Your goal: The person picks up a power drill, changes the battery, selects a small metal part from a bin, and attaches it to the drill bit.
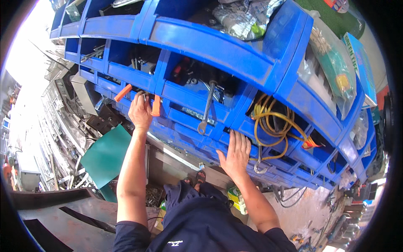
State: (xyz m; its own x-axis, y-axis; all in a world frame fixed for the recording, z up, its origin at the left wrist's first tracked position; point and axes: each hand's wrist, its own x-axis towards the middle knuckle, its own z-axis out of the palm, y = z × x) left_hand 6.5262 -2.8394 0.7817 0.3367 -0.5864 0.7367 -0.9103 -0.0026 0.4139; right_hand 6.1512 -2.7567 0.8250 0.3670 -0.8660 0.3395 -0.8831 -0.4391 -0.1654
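My left hand [140,112] is at the front of a small blue bin, its fingers curled around something at the lip that I cannot make out. On either side of it stick out two orange handles, a left one [123,92] and a right one [156,106]; whether they belong to one tool is hidden. Flat against the blue bin fronts lies my right hand [237,154], fingers stretched and thumb apart, holding nothing. Between the hands, a combination wrench [207,107] hangs over a bin's edge. Beside my right hand, another wrench [260,161] hangs down.
Stacked blue bins [210,42] fill the upper view, some with metal parts. A coiled yellow cable [268,126] spills from one bin on the right. At left are a green sheet [107,155] and piled metal scrap [63,126]; a dark metal surface [79,210] stands at lower left.
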